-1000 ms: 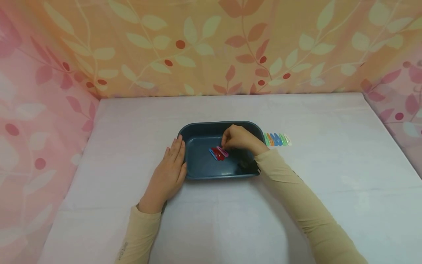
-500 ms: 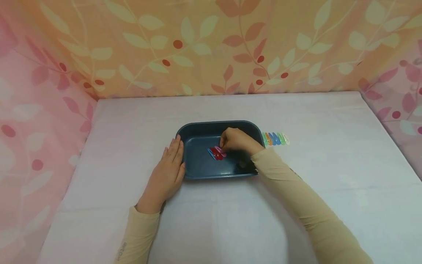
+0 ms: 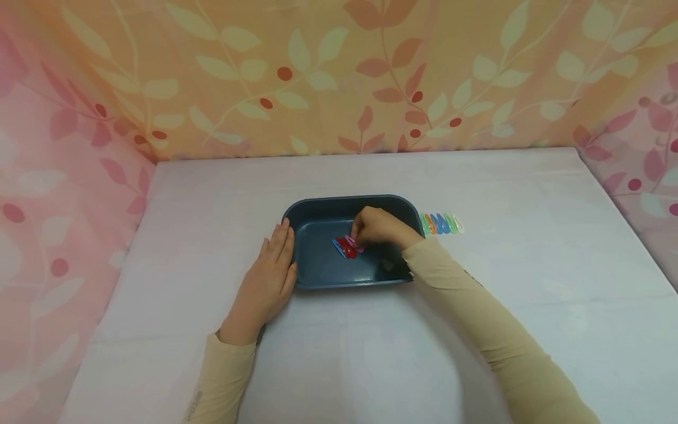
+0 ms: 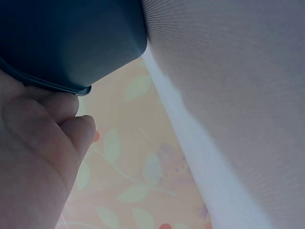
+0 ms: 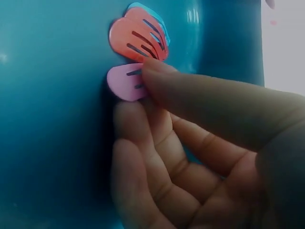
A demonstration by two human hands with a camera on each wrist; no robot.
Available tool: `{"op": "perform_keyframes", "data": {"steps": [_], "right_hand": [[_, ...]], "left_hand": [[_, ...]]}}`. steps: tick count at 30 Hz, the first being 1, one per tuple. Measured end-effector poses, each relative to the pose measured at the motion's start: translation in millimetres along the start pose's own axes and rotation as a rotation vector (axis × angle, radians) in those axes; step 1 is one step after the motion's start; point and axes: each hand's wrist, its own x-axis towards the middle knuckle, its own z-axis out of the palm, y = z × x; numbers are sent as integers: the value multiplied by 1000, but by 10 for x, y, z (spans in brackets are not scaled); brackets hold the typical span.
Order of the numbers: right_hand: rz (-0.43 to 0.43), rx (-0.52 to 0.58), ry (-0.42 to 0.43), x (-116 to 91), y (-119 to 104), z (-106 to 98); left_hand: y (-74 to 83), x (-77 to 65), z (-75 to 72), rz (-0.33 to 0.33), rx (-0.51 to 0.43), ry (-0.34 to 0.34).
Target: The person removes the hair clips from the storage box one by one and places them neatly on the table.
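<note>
A dark blue rectangular tray stands on the white-covered table. My left hand lies with straight fingers against the tray's left rim; in the left wrist view the fingers touch the tray's edge. Inside the tray, my right hand pinches a pink snap hair clip between thumb and fingers. Right beside it lie red hair clips, partly overlapping, and a blue hair clip at their left. The thumb covers the narrow part of the pink clip.
Outside the tray's right wall, a row of several hair clips in green, orange, blue and white lies on the table. Floral curtains hang behind the table and along both sides.
My right hand has lowered slightly onto the pink clip, which its fingers now cover more. The left hand stays at the rim. The whole view has shifted a little.
</note>
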Motion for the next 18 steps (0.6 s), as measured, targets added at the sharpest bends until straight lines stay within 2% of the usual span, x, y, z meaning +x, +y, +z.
{"op": "perform_keyframes", "data": {"steps": [11,18], "right_hand": [[-74,98,19,-50,2,-48],[-95,234,27,-95,3,-94]], "left_hand": [[13,-4,-20,-10,-2,-15],[6,-6,-5,-13,2,-20]]}}
